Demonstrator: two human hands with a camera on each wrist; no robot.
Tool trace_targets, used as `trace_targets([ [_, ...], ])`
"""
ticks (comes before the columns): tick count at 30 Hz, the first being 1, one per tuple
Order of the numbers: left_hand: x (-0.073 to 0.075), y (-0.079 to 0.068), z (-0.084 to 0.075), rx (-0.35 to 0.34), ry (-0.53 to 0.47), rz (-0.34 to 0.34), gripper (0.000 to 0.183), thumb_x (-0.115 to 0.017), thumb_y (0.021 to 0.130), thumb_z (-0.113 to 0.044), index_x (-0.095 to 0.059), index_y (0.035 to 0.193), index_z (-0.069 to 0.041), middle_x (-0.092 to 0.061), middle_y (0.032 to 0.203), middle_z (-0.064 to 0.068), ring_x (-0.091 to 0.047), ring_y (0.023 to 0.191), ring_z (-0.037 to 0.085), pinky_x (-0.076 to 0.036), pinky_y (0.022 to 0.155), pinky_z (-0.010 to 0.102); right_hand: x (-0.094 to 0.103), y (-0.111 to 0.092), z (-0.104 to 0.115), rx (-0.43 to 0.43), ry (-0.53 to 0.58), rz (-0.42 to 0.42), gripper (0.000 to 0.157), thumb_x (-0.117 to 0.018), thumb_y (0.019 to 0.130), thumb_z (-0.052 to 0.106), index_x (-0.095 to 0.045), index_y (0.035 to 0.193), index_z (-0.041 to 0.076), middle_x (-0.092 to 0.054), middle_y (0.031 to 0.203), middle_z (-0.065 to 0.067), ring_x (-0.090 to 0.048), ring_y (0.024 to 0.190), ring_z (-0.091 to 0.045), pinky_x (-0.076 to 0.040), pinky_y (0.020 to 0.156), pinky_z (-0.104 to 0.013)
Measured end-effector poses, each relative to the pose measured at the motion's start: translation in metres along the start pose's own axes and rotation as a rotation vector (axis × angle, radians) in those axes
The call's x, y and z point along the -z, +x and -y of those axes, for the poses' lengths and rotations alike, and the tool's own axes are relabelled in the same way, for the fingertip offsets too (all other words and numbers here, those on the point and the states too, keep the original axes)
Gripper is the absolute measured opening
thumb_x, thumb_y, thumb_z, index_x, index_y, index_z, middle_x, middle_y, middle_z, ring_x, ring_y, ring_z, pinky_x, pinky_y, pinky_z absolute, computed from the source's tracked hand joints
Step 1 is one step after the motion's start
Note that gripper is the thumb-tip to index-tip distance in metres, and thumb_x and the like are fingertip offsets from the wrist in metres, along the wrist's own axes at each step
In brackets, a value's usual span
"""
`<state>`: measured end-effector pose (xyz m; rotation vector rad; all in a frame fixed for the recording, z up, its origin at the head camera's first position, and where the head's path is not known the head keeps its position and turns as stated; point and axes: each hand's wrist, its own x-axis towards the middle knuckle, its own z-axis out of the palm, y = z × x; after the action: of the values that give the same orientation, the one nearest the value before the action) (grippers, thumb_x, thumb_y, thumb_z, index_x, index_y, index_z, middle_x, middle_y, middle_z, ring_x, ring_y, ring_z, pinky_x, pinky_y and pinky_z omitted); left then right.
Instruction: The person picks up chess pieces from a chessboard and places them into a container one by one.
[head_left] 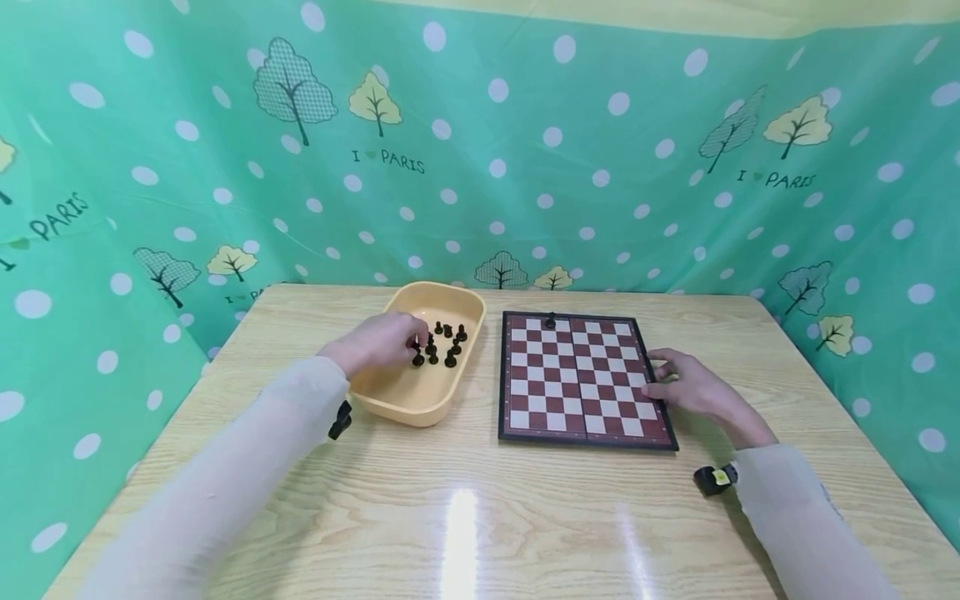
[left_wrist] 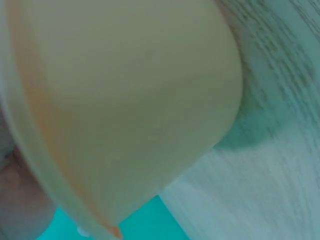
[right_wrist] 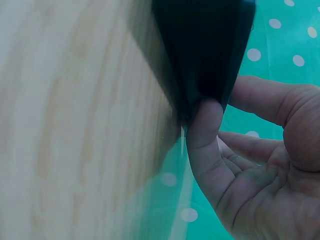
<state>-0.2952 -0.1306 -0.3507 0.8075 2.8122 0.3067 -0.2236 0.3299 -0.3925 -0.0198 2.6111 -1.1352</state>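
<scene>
My left hand [head_left: 384,340] reaches over the near-left rim of a pale orange plastic tray [head_left: 397,412], its fingertips curled together at the top of a black chess piece [head_left: 417,360]. Several other black chess pieces [head_left: 451,360] stand close by on the tray's floor. In the left wrist view the tray's outer wall [left_wrist: 140,100] hides most of that hand. To the right lies a red-and-white chessboard [head_left: 551,387] with a dark frame. My right hand [head_left: 690,383] holds its right edge, with the thumb [right_wrist: 205,125] against the rim in the right wrist view.
One black chess piece [head_left: 551,321] stands on the board's far row, left of the fold line. Both items lie on a light wooden table [head_left: 465,508]. A green dotted curtain [head_left: 480,150] hangs behind the table and along its sides.
</scene>
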Motion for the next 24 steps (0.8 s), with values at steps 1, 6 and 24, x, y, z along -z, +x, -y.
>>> trace_targets([
  [1, -0.0010, 0.0002, 0.0007, 0.007, 0.000, 0.000, 0.021, -0.063, 0.076, -0.005, -0.064, 0.094, -0.015, -0.060, 0.089, -0.001, -0.054, 0.079, 0.015, -0.045, 0.075, 0.032, -0.0002, 0.0001, 0.0000, 0.000, 0.002, -0.002, 0.069, -0.061, 0.083, 0.012, -0.022, 0.138, -0.004, -0.045, 0.105, -0.022, -0.056, 0.079, -0.023, -0.050, 0.063, -0.033],
  [6, -0.0052, 0.0006, 0.0038, 0.016, 0.004, 0.009, 0.022, -0.061, 0.075, -0.003, -0.063, 0.094, -0.015, -0.057, 0.083, -0.003, -0.053, 0.077, 0.014, -0.045, 0.073, 0.030, -0.0001, -0.0006, 0.0001, 0.009, -0.021, -0.014, 0.070, -0.063, 0.082, 0.014, -0.023, 0.137, -0.004, -0.047, 0.106, -0.022, -0.056, 0.077, -0.022, -0.050, 0.064, -0.032],
  [24, -0.0058, -0.0026, 0.0075, 0.038, -0.018, 0.011, 0.027, -0.062, 0.076, -0.008, -0.062, 0.102, -0.015, -0.055, 0.080, -0.003, -0.053, 0.074, 0.015, -0.045, 0.067, 0.029, 0.0001, 0.0001, -0.0003, 0.016, -0.023, -0.021, 0.071, -0.064, 0.081, 0.015, -0.024, 0.137, -0.004, -0.047, 0.105, -0.022, -0.057, 0.077, -0.022, -0.050, 0.063, -0.032],
])
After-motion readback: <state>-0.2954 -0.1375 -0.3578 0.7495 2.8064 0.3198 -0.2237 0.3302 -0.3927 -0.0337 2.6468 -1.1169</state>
